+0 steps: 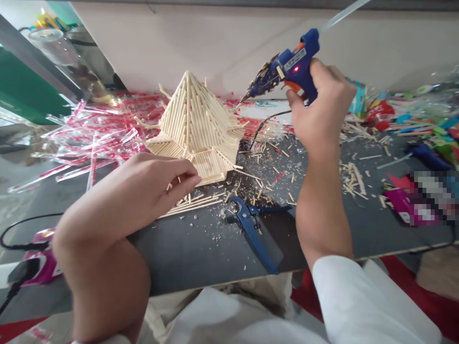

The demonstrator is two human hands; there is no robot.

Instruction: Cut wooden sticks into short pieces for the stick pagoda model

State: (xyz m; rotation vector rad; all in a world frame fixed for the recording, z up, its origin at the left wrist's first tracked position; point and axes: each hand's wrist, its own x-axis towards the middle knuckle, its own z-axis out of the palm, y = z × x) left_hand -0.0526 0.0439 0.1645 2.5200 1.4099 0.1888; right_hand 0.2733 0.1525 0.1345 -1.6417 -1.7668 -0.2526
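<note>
My right hand [322, 100] is wrapped round the handle of a blue hot glue gun [294, 59], raised to the right of the model. Its small red light glows, its nozzle points down and left, and a clear glue stick [346, 14] sticks out behind. A pointed model roof [197, 114] made of thin wooden sticks stands on the table. My left hand [154, 184] is at its front left edge, thumb and fingers pinched together. What they hold, if anything, is hidden. Loose wooden sticks [197, 205] lie just below the model.
A blue-handled cutter [253, 229] lies open on the dark table [215, 263] among stick scraps. Red and clear plastic wrappers [107, 134] are heaped behind and left. Magenta power strips [43, 258] with plugs sit at the left. The gun's black cord [265, 122] runs behind the scraps.
</note>
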